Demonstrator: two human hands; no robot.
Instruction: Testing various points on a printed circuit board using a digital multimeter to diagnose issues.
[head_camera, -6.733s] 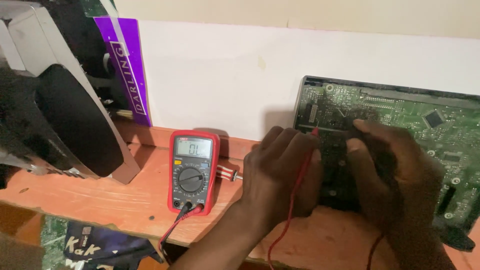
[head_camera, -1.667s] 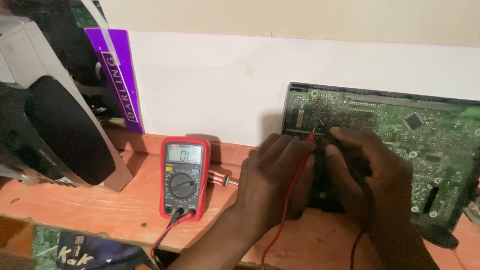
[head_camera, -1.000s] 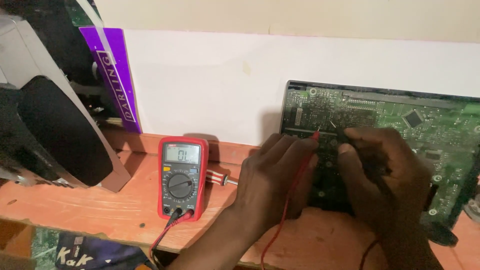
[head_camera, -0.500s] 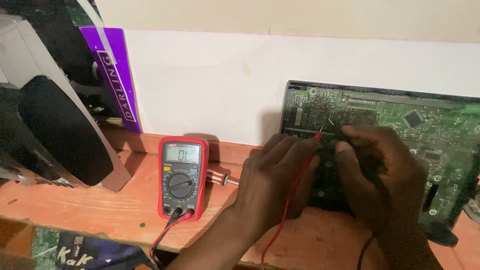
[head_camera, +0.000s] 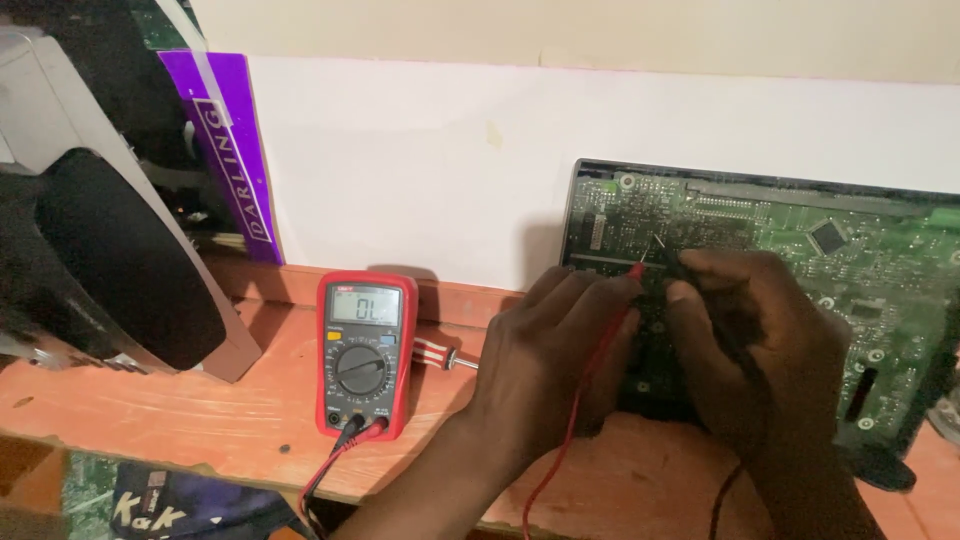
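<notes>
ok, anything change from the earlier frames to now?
Little. The view drifted, so the red multimeter and green circuit board sit slightly further left in frame than at the start. The left hand stays on the red probe at the board, and the right hand stays beside it, its fingers shifting only slightly. The meter stays flat on the wooden bench, leads plugged in.

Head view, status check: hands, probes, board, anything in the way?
Left hand holds red probe, right hand black probe, both tips on green circuit board. Red multimeter on wooden shelf. Nothing blocking.
</notes>
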